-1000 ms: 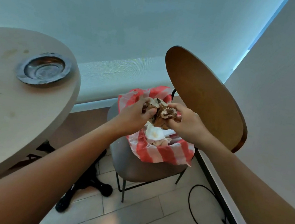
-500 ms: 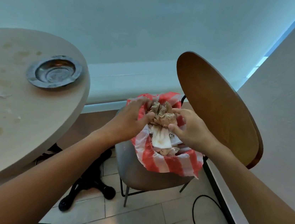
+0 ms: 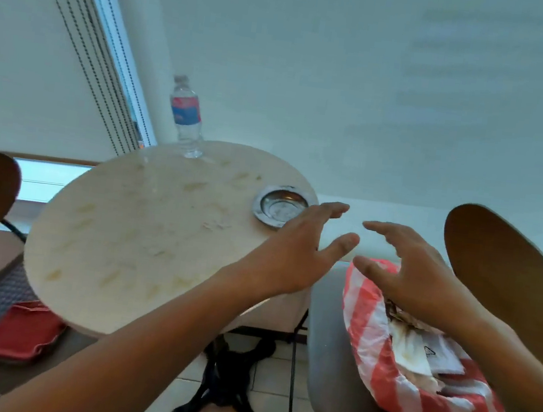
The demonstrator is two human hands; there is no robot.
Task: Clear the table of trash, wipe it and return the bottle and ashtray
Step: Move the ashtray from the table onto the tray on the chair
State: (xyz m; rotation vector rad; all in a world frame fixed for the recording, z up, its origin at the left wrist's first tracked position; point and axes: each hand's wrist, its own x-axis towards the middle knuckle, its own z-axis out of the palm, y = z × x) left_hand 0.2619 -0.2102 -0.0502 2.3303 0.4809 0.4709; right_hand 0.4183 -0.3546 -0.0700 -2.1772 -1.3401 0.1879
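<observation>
The left hand (image 3: 294, 260) and right hand (image 3: 422, 279) are hovering apart, fingers spread, gripping nothing. The bottle (image 3: 187, 116) is standing upright at the table's (image 3: 131, 223) far edge, cap upward; the ashtray (image 3: 278, 205), apparently flat, is lying near the right rim.

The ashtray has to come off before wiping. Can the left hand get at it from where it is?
Probably yes. The left hand is open and empty, hovering beside the ashtray at the table edge, and nothing stands between them.
</observation>
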